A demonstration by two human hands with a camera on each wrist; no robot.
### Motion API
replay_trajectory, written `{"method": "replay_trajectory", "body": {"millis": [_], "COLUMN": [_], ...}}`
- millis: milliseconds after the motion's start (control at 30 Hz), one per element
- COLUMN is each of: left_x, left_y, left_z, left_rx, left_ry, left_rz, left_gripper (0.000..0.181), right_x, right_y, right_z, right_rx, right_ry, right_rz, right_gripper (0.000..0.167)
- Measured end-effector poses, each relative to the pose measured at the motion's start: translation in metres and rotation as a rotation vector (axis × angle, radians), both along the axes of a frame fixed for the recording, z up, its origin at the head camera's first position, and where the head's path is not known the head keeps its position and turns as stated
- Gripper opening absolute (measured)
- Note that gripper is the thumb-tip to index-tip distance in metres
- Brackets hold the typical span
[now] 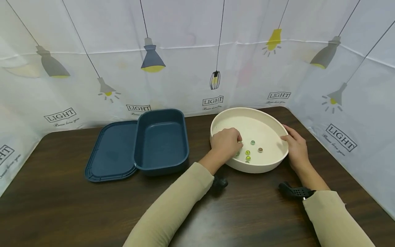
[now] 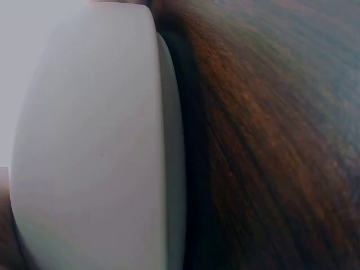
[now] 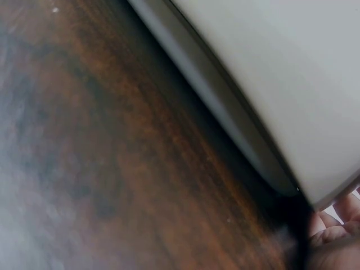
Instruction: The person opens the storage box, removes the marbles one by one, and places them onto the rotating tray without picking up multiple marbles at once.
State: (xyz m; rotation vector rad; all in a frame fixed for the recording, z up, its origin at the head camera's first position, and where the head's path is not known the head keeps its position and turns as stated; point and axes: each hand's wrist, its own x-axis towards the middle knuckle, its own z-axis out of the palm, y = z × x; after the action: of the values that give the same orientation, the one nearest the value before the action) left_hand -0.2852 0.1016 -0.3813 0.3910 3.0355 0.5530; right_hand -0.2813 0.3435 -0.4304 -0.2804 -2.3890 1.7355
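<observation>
A round cream bowl at the right of the table holds several small glass marbles, some green or yellowish and one brownish. My left hand reaches over the bowl's near left rim, fingers bent down beside the marbles. Its fingertips are largely hidden, so whether they pinch a marble does not show. My right hand grips the bowl's right rim, thumb on the inside and fingers outside. The bowl's outer wall fills much of the left wrist view. Right-hand fingers touch the wall in the right wrist view.
A deep blue rectangular container stands left of the bowl, with a flat blue lid beside it, partly beneath its edge. A white curtain printed with lamps hangs behind and around the dark wooden table.
</observation>
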Motion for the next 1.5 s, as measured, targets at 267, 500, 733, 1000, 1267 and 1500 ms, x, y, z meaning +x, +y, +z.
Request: {"method": "replay_trajectory", "body": {"millis": [267, 500, 733, 1000, 1267, 1500], "left_x": [-0.002, -0.002, -0.004, -0.004, -0.005, 0.010], "left_y": [-0.002, -0.002, -0.001, -0.003, -0.006, -0.007], "left_z": [-0.004, -0.004, -0.005, -0.005, -0.005, -0.009], "left_rx": [0.002, 0.003, -0.022, -0.040, -0.039, 0.095], "left_ry": [0.008, 0.008, 0.000, 0.005, 0.007, 0.056], "left_rz": [0.002, 0.003, -0.002, -0.003, 0.003, -0.061], "left_gripper": [0.012, 0.012, 0.012, 0.013, 0.013, 0.011], "right_x": [-0.001, -0.003, -0.003, -0.004, -0.008, -0.006], "right_y": [-0.002, -0.001, -0.001, -0.004, -0.006, -0.003], "right_z": [-0.003, -0.003, -0.003, -0.003, -0.004, -0.006], "right_rx": [0.035, 0.036, 0.023, 0.001, 0.013, 0.028], "right_ry": [0.008, -0.002, -0.006, 0.002, 0.010, -0.013], "right_rz": [0.007, 0.006, 0.005, 0.017, 0.018, 0.002], "right_gripper": [0.055, 0.055, 0.055, 0.055, 0.055, 0.055]}}
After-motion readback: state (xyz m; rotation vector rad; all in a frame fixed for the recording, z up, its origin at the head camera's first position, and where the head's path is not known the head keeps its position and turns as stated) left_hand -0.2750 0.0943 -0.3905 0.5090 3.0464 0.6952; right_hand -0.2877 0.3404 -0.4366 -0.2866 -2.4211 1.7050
